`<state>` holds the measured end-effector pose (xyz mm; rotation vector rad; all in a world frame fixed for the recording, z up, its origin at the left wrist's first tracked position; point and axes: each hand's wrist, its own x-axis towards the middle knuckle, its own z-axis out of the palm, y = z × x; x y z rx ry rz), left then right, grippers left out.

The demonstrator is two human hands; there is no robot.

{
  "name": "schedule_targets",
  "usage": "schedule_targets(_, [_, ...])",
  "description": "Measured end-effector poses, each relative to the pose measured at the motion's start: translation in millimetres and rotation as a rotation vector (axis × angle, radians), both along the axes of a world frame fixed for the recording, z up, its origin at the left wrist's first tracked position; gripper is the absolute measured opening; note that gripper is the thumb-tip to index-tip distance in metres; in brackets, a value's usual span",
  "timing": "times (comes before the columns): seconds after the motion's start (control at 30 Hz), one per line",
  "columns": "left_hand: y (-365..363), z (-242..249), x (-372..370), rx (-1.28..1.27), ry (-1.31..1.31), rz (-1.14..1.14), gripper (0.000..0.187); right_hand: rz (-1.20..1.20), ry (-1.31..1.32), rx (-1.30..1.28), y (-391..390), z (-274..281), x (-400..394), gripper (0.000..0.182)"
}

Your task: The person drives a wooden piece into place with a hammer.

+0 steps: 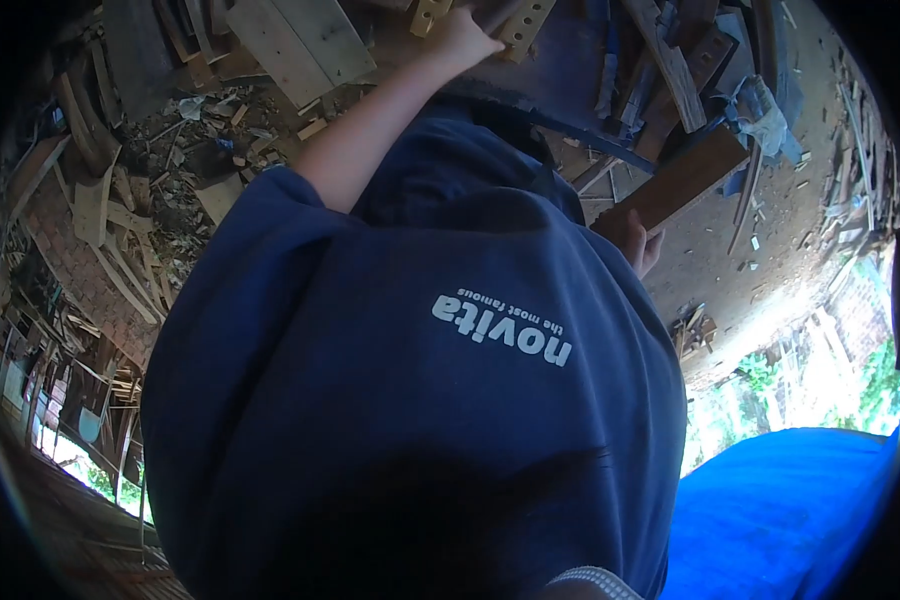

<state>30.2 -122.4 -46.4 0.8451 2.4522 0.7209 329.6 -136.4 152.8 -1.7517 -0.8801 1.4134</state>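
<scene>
My right hand (642, 246) is closed around the near end of a reddish-brown wooden board (692, 178), which points away to the upper right. My left arm reaches forward, and my left hand (462, 42) is at the top edge of the view. Its fingers look curled at a dark brown piece, but the frame edge cuts them off and I cannot make out what they hold. A yellow strip with round holes (527, 28) shows just right of this hand, with another yellow holed part (429, 16) to its left.
Pale planks (300, 45) lie at the upper left, above wood scraps and rubble (185, 150). Weathered boards (670, 70) and a crumpled plastic bag (760, 115) are at the upper right. A bright blue surface (780, 510) fills the lower right. My dark blue shirt (400, 370) blocks the middle.
</scene>
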Motion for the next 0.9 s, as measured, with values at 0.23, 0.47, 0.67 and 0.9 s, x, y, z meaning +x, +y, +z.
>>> schedule_targets(0.23, [-2,-4,5,-0.219,-0.190,-0.267,0.096,-0.007,-0.053,-0.031,-6,-3,10,0.042])
schedule_targets(0.47, [2,-5,-6,-0.218,-0.201,-0.339,0.079,-0.048,-0.061,-0.013,-12,-16,24,0.039])
schedule_targets(0.67, [6,7,-11,-0.261,-0.240,-0.366,0.076,-0.050,-0.062,-0.016,-12,-10,16,0.039])
schedule_targets(0.9, [1,-9,-17,-0.180,-0.302,-0.414,0.070,-0.063,-0.065,-0.001,-14,-16,15,0.039])
